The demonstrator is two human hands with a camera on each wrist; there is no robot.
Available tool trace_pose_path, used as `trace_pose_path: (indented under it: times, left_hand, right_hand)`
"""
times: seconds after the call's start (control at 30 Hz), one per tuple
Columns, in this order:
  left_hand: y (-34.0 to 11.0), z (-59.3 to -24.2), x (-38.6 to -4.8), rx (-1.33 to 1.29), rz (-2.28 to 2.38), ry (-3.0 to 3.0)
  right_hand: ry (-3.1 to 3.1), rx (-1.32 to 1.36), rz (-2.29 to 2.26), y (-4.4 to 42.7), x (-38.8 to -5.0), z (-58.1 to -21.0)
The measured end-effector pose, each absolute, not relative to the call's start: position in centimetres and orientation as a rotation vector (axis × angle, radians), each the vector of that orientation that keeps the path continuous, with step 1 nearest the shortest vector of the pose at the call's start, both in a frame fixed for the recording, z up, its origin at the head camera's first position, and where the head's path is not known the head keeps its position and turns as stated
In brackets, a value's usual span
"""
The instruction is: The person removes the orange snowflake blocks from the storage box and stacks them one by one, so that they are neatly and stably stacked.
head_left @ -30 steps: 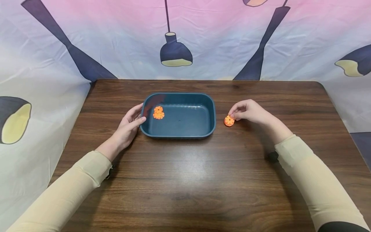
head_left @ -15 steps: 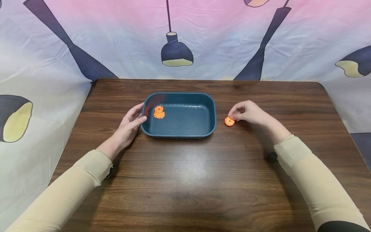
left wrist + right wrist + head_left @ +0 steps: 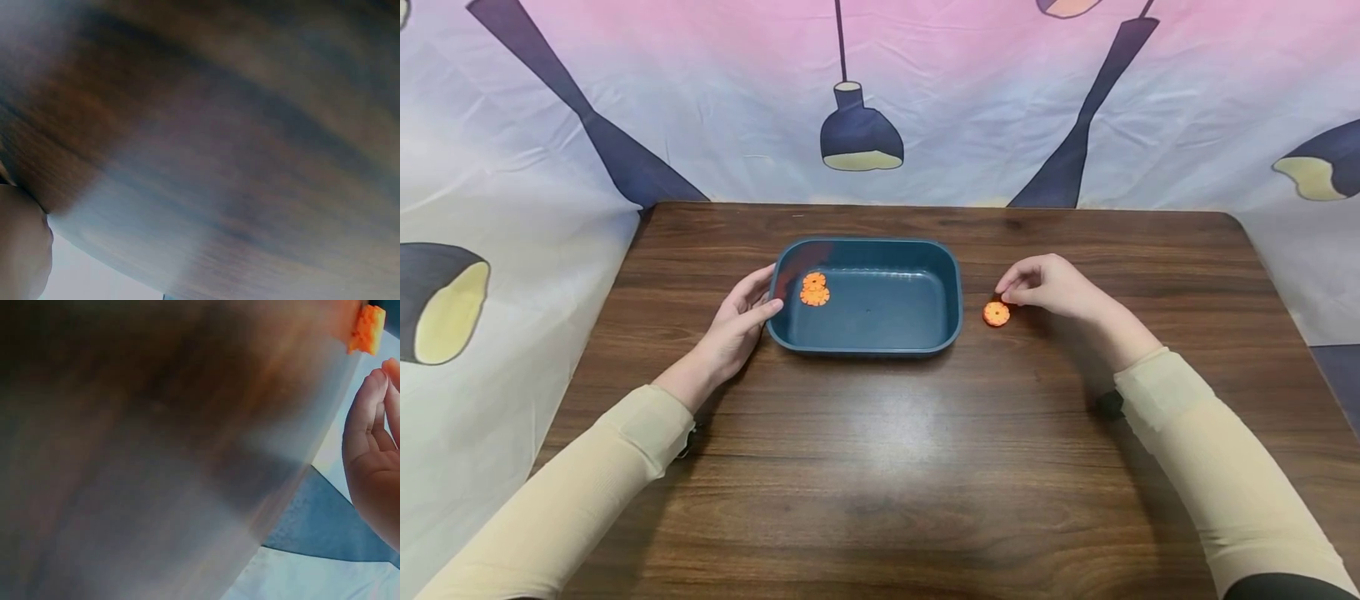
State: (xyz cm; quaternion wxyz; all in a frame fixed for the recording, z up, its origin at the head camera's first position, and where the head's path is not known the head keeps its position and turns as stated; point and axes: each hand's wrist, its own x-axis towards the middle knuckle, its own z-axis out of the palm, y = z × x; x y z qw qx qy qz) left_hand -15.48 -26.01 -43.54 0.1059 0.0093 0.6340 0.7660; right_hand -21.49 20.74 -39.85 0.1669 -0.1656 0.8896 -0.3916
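In the head view my left hand (image 3: 737, 323) holds the left end of a dark teal plastic basin (image 3: 883, 332), its thumb over the rim and its fingers along the outer wall. Two orange notched discs that look like carrot slices (image 3: 815, 296) lie overlapping on the basin's floor, toward the left. Right of the basin, a similar orange disc (image 3: 996, 314) lies on the table; the right wrist view shows its thick, rough edge (image 3: 367, 330). My right hand (image 3: 1048, 285) is just above it, thumb and fingertips close together and apart from the disc, with nothing clearly seen between them.
The dark wood-grain table (image 3: 880, 500) has rounded far corners. A hanging cloth (image 3: 955, 108) printed with lamps runs along its back and left side. The left wrist view shows mostly tabletop (image 3: 219, 137) and a bit of the hand.
My right fingertips were on the orange disc and have now come slightly up and away from it, leaving it on the table. The left hand and basin keep their places.
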Motion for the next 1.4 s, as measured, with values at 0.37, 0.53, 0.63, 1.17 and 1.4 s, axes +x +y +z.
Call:
trace_pose_path:
  times: [0.37,0.53,0.63,1.17,1.4]
  left_hand:
    - [-26.0,-43.6,-15.5,0.025,2.254,1.868]
    - [-26.1,-43.6,-15.5,0.03,2.247,1.872]
    - [-26.1,-43.7,-15.5,0.029,2.247,1.875]
    - [-26.1,-43.5,-15.6,0.015,2.22,1.893]
    - [-26.1,-43.4,-15.5,0.01,2.211,1.9]
  right_hand:
    - [2.607,-0.486,-1.164,19.0,-22.2,-37.0]
    - [2.589,-0.549,-1.202,17.2,-22.8,-36.1]
    - [2.559,-0.583,-1.255,16.0,-23.2,-35.8]
    - [2.37,-0.624,-1.452,8.8,-24.2,-35.6]
    - [2.339,-0.638,-1.469,6.2,-24.3,-36.4]
